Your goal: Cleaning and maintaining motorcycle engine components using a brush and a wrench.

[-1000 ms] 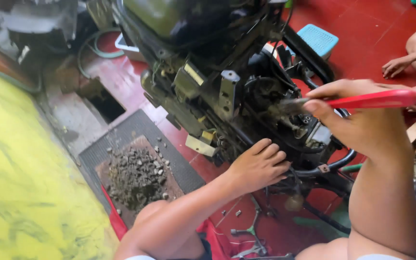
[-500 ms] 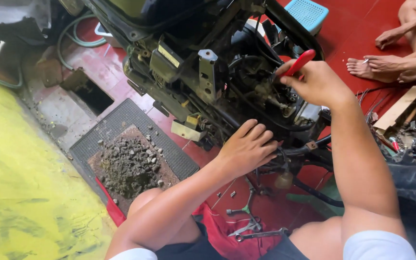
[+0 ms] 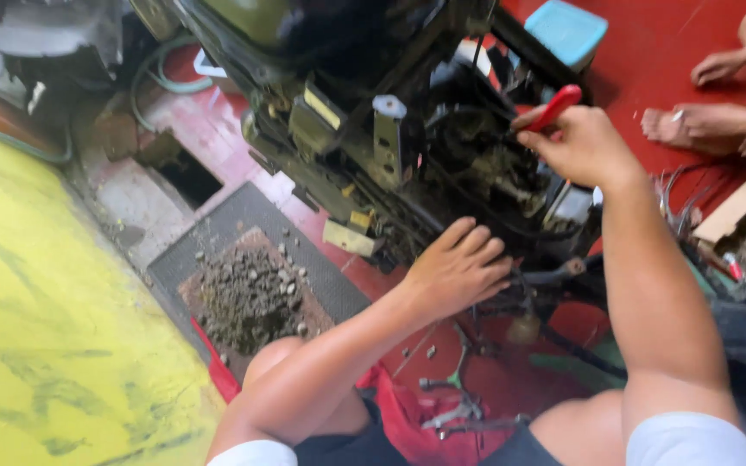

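My right hand (image 3: 582, 145), clamped on the red-handled tool (image 3: 553, 107), has moved lower into the engine (image 3: 407, 147); my left hand (image 3: 459, 269) stays spread open against its underside.

Right hand (image 3: 582, 142) has tilted the red-handled tool (image 3: 554, 107) down into the engine (image 3: 442, 164)

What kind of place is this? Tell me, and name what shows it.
Probably a small repair workshop, worked on the floor: an opened engine, a red-handled tool in the right hand, and a cross wrench on the red floor.
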